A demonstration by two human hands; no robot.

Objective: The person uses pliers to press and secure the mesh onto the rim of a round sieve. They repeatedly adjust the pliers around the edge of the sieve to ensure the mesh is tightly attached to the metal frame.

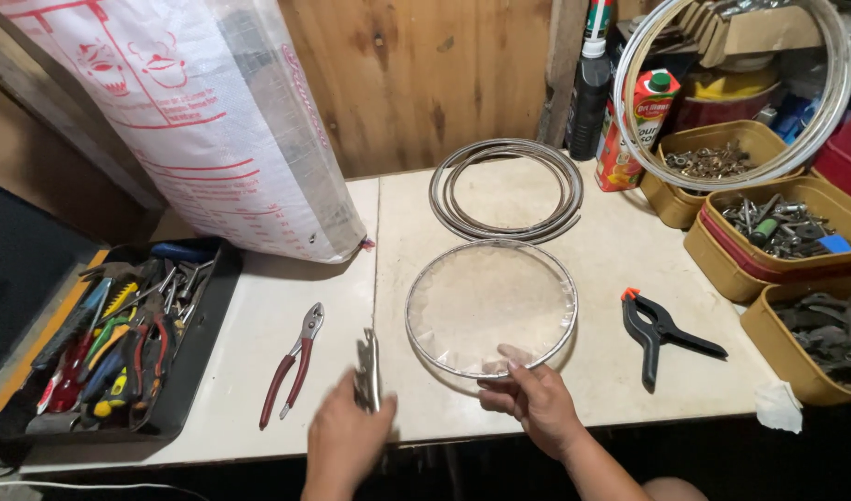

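A round metal hoop covered with clear plastic film [491, 306] lies flat on the pale table [574, 371]. My right hand [531, 399] rests on its near rim, thumb on the film. My left hand [346, 436], blurred, is closed around the handles of metal locking pliers [367, 366] at the table's front edge. Red-handled pliers [295, 371] lie just left of that hand. A stack of bare metal rings [507, 190] sits behind the hoop.
A black spring clamp [662, 332] lies to the right. Yellow bins of metal hardware [787, 227] line the right side. A black tray of hand tools [119, 334] sits left. A large printed plastic sack [212, 121] leans against the wooden wall. A juice carton [637, 130] stands behind.
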